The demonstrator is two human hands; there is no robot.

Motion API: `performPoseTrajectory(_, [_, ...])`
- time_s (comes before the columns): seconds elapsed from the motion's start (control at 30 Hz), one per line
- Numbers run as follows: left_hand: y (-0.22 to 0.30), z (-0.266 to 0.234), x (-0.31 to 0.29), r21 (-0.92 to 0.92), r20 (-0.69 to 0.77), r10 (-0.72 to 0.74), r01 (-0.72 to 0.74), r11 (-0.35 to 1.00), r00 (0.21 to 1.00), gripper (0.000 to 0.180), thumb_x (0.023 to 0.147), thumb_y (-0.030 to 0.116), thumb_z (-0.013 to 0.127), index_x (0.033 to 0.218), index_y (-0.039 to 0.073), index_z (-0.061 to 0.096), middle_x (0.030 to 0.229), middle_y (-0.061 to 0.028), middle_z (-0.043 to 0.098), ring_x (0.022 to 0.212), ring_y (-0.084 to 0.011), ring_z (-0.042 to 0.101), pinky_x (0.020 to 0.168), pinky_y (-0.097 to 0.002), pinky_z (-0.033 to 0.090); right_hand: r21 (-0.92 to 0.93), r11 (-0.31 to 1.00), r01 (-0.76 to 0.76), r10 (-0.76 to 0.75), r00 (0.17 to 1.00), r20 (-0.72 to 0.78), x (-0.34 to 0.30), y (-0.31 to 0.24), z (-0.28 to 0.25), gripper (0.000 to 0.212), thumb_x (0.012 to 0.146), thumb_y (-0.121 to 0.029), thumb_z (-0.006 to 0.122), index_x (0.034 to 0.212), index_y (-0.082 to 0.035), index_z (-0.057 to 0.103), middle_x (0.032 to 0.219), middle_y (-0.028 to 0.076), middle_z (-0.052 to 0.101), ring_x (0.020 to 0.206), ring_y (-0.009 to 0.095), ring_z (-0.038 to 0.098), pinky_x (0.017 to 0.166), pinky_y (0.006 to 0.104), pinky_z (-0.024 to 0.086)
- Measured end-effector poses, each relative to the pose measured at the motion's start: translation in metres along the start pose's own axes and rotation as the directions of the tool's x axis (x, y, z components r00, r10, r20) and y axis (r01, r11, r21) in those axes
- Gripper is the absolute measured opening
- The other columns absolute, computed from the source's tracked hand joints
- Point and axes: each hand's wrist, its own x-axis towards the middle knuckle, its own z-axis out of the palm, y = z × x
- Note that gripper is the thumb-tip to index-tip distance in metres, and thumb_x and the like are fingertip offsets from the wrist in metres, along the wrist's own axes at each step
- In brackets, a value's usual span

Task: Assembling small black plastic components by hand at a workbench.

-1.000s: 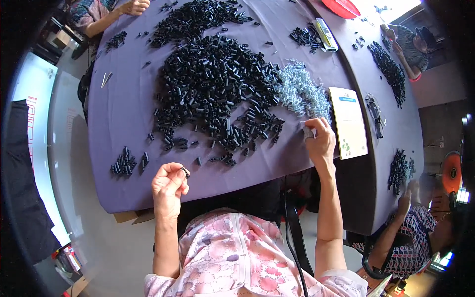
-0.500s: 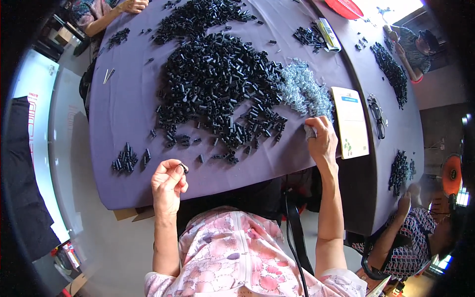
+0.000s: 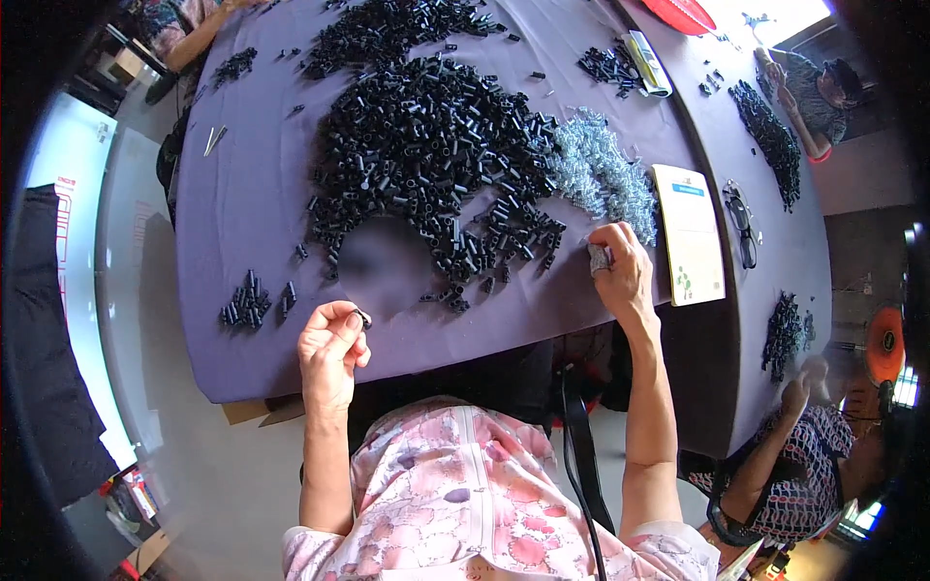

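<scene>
The right hand is nearer the clear heap, at its near edge; whether it grips a piece, I cannot tell. The left hand, well left of that heap, pinches a black piece, long axis unclear.

The purple-draped table has a second table to its right. Left of the table: pale grey floor. Farther right: grey wall. Beyond the table, far right: bright light.
</scene>
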Motion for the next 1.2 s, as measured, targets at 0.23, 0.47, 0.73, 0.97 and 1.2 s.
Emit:
performPoseTrajectory(0.23, [0.001, 0.002, -0.001, 0.011, -0.003, -0.003, 0.003, 1.0, 1.0, 0.011, 0.086, 0.006, 0.063, 0.095, 0.004, 0.057, 0.079, -0.0056, 0.062, 0.055, -0.0078, 0.053, 0.045, -0.0214, 0.043, 0.052, 0.999, -0.002, 0.0, 0.999, 0.032, -0.006, 0.012, -0.005, 0.029, 0.067, 0.009, 0.057, 0.091, -0.008, 0.056, 0.091, 0.009, 0.055, 0.082, 0.032, 0.057, 0.069, 0.0389, 0.046])
performPoseTrajectory(0.47, [0.0, 0.003, 0.0, 0.038, -0.015, 0.008, -0.008, 0.999, 1.0, 0.011, 0.085, 0.004, 0.063, 0.095, 0.004, 0.057, 0.079, -0.0051, 0.062, 0.055, -0.0079, 0.053, 0.044, -0.0211, 0.043, 0.065, 0.998, -0.026, 0.029, 0.999, -0.036, -0.004, 0.0, -0.009, 0.035, 0.063, 0.013, 0.057, 0.092, -0.007, 0.058, 0.09, 0.009, 0.056, 0.083, 0.03, 0.059, 0.07, 0.0357, 0.048])
performPoseTrajectory(0.73, [-0.001, 0.005, -0.001, 0.042, -0.027, 0.012, -0.011, 0.999, 1.0, 0.011, 0.085, 0.003, 0.063, 0.095, 0.004, 0.057, 0.078, -0.0056, 0.063, 0.054, -0.0073, 0.053, 0.044, -0.021, 0.043, 0.034, 0.999, 0.026, -0.028, 0.998, 0.065, 0.001, 0.004, -0.004, 0.03, 0.064, 0.01, 0.058, 0.089, -0.007, 0.06, 0.087, 0.011, 0.058, 0.085, 0.032, 0.058, 0.073, 0.0387, 0.047])
performPoseTrajectory(0.97, [-0.002, 0.006, 0.0, 0.065, -0.027, 0.035, -0.034, 0.997, 0.999, 0.011, 0.085, 0.002, 0.063, 0.094, 0.004, 0.058, 0.078, -0.0055, 0.063, 0.053, -0.007, 0.053, 0.043, -0.0211, 0.042, -0.044, 0.999, 0.027, -0.029, 0.999, -0.041, 0.003, 0.01, 0.0, 0.032, 0.065, 0.011, 0.056, 0.091, -0.006, 0.058, 0.089, 0.012, 0.057, 0.087, 0.034, 0.057, 0.074, 0.0402, 0.046])
performPoseTrajectory(1.2, [0.0, 0.004, -0.002, 0.095, -0.05, 0.078, -0.073, 0.993, 0.996, 0.01, 0.084, 0.001, 0.062, 0.093, 0.004, 0.058, 0.076, -0.0044, 0.062, 0.052, -0.0074, 0.052, 0.042, -0.0205, 0.041, 0.086, 0.995, 0.042, -0.037, 0.997, -0.064, 0.002, 0.012, 0.006, 0.04, 0.064, 0.016, 0.05, 0.098, -0.003, 0.054, 0.09, 0.015, 0.057, 0.087, 0.034, 0.057, 0.076, 0.0398, 0.047])
